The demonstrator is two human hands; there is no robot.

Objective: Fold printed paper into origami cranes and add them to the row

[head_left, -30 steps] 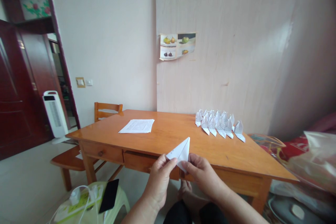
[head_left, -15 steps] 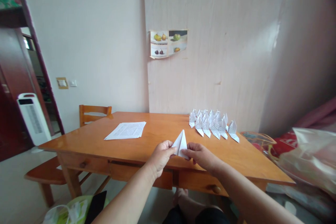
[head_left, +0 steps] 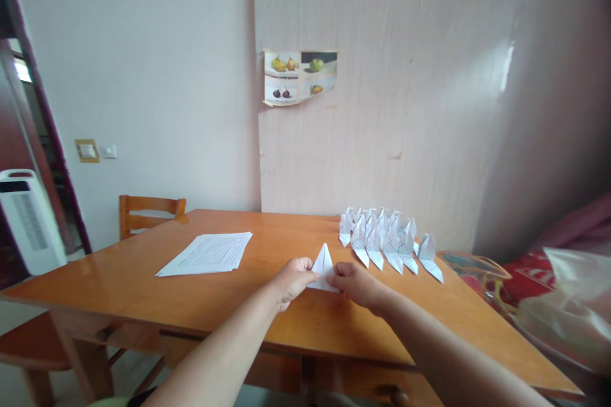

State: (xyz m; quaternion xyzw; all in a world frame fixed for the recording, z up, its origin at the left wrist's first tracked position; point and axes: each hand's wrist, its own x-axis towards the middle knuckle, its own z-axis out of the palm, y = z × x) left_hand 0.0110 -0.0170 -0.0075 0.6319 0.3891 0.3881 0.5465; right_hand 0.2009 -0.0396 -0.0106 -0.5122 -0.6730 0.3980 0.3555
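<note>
A white sheet of paper folded to a point stands between my hands, tip upward, over the near middle of the wooden table. My left hand pinches its left edge between thumb and fingers. On the opposite edge, my right hand grips it the same way. A crease runs down from the tip. Beyond my right hand, several folded paper figures with upright points and flat tails stand in rows. To the left lies a stack of printed sheets.
A wooden chair is at the table's far left, with a bench below. Plastic bags and a red bag crowd the right edge. Behind the table is a wall with a fruit picture.
The view has shifted closer over the table. Both hands have carried the folded paper slightly forward over the tabletop, still gripping its two edges; its lower edge now looks wider.
</note>
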